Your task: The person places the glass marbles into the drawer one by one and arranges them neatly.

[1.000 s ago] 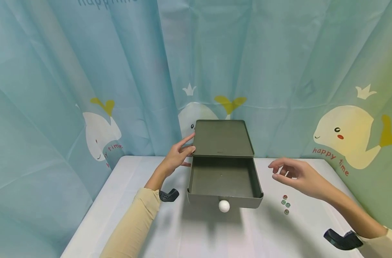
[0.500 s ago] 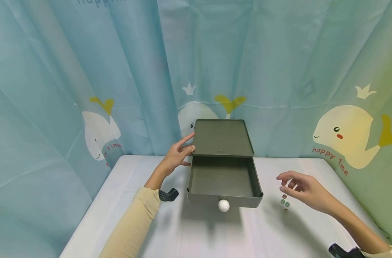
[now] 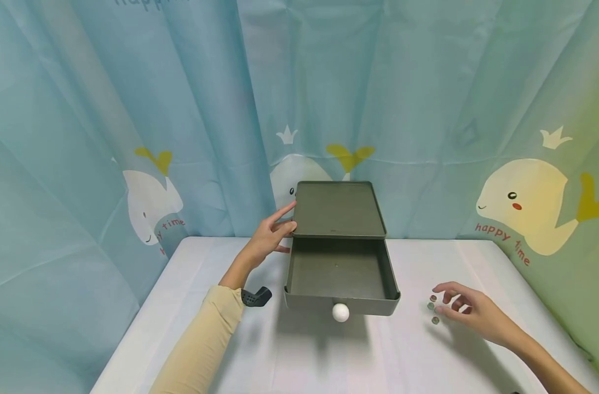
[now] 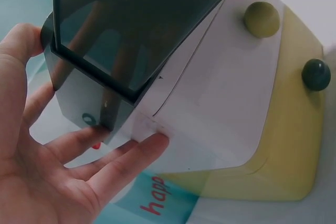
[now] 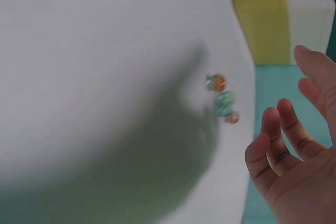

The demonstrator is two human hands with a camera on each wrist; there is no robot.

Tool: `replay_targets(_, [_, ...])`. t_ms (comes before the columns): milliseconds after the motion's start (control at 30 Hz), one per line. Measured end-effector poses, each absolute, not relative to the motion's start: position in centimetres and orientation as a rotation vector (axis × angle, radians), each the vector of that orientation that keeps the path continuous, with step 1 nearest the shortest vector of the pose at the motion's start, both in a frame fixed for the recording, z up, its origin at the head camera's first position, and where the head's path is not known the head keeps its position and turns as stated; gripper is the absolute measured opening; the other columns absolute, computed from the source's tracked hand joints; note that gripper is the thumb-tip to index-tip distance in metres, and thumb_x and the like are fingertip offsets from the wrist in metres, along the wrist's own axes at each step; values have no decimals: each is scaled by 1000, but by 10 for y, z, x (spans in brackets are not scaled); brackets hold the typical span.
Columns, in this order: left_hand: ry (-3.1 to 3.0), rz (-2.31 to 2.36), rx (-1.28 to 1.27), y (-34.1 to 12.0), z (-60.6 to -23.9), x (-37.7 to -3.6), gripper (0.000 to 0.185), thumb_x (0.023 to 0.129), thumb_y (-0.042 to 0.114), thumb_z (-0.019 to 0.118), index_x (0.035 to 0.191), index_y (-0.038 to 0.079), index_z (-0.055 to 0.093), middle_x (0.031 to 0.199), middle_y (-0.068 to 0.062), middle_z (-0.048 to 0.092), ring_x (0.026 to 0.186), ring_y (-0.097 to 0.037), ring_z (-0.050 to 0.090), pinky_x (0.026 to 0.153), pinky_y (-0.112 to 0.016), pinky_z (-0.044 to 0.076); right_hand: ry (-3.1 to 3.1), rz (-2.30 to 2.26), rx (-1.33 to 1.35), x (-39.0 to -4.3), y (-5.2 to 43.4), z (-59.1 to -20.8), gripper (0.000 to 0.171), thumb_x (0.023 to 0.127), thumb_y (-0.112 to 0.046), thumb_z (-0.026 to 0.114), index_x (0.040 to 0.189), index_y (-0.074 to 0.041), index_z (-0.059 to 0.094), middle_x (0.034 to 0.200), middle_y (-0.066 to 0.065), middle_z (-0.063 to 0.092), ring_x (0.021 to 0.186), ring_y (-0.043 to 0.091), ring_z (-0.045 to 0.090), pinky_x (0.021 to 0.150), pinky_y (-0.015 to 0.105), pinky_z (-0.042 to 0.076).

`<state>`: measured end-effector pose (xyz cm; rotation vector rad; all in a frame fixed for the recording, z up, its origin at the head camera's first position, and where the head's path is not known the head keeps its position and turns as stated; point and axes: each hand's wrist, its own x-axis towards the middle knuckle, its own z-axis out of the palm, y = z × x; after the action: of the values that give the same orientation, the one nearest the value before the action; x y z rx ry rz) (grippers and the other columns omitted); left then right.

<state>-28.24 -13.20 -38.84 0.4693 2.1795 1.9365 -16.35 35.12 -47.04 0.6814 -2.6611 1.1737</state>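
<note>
beside the right hand (image 3: pixel 469 314), whose loosely bent fingers (image 3: pixel 446 298) hover wide and hold nothing, a few small marbles (image 3: pixel 432 306) lie on the white worktop (image 3: pixel 329 355), just off the fingertips; across the worktop, the left hand (image 3: pixel 267 235) rests with straight, spread fingers (image 4: pixel 126 156) against the side of a dark green box (image 3: pixel 338 210), its drawer (image 3: pixel 340 273) pulled out toward the person and a white knob (image 3: pixel 340 312) at its front, between the two hands
</note>
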Motion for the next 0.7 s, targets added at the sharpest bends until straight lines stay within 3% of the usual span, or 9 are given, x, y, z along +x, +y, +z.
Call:
replay_targets(167, [2177,1942,464,-132,-388,-282,59,105,27,60,159,37,40,153,-18,48,132,-37,53,89,-55,58,-2672,1171,652,-164,358,-482,31,88,-5,80,117,-10,68,89,-4,62,68,8,62,57,25,49])
replay_targets(433, [2188,1928,483,-132,-388,-282,60,105,28,59,160,35,38,153,-20,47,133,-39,52,89,-56,58,-2724,1158,614,-166,368,-494,30,89,-8,80,116,-15,69,89,-3,58,68,7,56,55,24,46])
replay_targets(700, [2177,1937,487,-132,-387,-282,60,106,27,59,161,34,37,153,-20,48,134,-39,51,90,-57,57,-2703,1144,640,-169,369,-502,27,86,-5,81,109,-15,70,78,-5,51,62,3,48,51,23,40])
